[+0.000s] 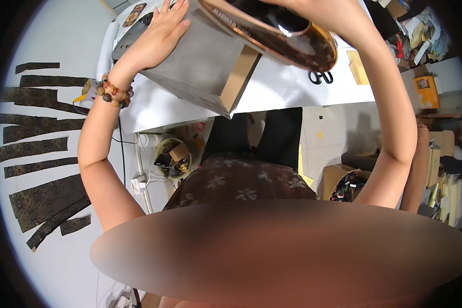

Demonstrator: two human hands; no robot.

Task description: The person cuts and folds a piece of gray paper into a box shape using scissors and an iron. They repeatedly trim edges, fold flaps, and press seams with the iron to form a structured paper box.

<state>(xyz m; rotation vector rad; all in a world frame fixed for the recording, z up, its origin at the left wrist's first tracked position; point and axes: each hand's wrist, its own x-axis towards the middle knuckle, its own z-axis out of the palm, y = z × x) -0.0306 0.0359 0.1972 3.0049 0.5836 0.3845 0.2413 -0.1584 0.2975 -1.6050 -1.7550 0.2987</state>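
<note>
My left hand (161,36) lies with fingers stretched out on a grey fabric- or paper-covered box (203,59). The box is tilted, and its brown cardboard edge (239,77) faces my right side. At the top, my right hand (308,9) is partly cut off by the frame and by its own wrist. It grips a glossy brown and copper-coloured object that looks like a clothes iron (313,49), held over the box's far right corner. Beyond the iron's tip, black-handled scissors (321,77) lie on the white table (292,92).
A yellow sheet (358,68) lies by my right forearm. A white roll (108,46) stands at the table's left side. Dark patterned strips (46,149) spread at left. A waste bin (173,159) sits below the table; a carton of small things (346,185) is at right.
</note>
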